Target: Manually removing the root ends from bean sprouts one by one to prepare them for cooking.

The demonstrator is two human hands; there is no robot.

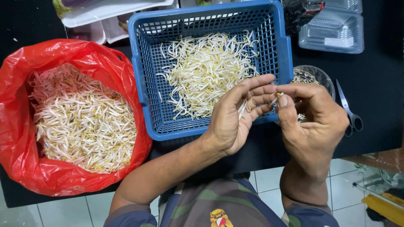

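My left hand (235, 115) holds a few white bean sprouts (242, 110) in its curled fingers, in front of the near right corner of a blue plastic basket (145, 84). My right hand (313, 120) pinches the tip of one sprout (276, 97) between thumb and forefinger, touching the left hand's fingertips. A loose heap of bean sprouts (206, 71) lies in the basket. A red plastic bag (25, 168) at the left is open and filled with more bean sprouts (82, 120).
A small clear bowl (324, 77) with sprout bits sits behind my right hand. Scissors (350, 111) lie at the right on the black table. Clear plastic containers (332, 31) stand at the back right, white trays (97, 17) at the back left. Tiled floor lies below.
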